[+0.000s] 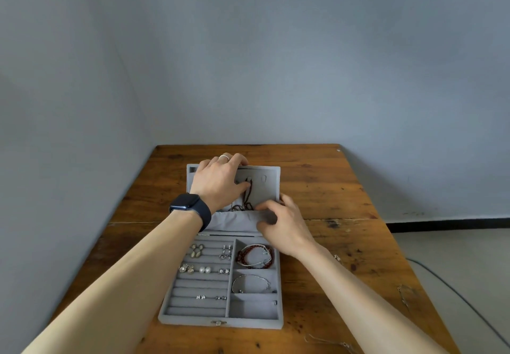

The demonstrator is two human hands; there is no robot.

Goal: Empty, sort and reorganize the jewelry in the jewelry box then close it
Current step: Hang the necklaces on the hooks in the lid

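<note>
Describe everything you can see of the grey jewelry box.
The box is grey, velvet-looking, and lies open on the wooden table. Its tray has ridged rolls on the left holding earrings, and three compartments on the right; two hold bracelets. A small metal clasp sits on the front wall. The lid is swung open behind the tray, with a fabric pocket and a dark necklace hanging inside. The left hand grips the lid's top edge; the right hand curls its fingers on the pocket's edge.
</note>
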